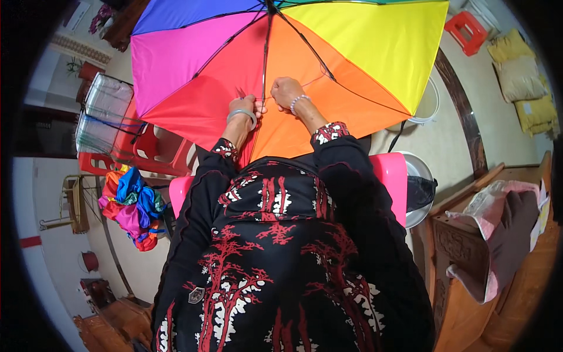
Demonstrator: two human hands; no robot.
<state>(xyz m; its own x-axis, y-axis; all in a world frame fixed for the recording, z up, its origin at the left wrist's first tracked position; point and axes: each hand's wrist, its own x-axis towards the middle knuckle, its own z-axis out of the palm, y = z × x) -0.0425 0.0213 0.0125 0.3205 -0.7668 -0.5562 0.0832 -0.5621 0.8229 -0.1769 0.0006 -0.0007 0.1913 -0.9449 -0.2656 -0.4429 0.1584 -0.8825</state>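
Note:
An opened umbrella (346,88) with panels in several bright colours lies across my lap, its inner side and dark ribs facing me. My left hand (245,108), with a pale bangle at the wrist, is closed at the rib along the seam of the red and orange panels. A small pointed thing (240,92) sticks up past its fingers, too small to name. Just right of that rib, over the orange panel, my right hand (285,94) is pinched, wearing a beaded bracelet. What its fingertips hold is hidden.
Bunched colourful cloth (132,205) is piled at the left, beside red plastic stools (158,152). A clear-wrapped bundle (104,114) stands behind them. Right are a metal basin (417,216), a white bucket (431,100), a red stool (466,32) and a carved wooden bench (454,243).

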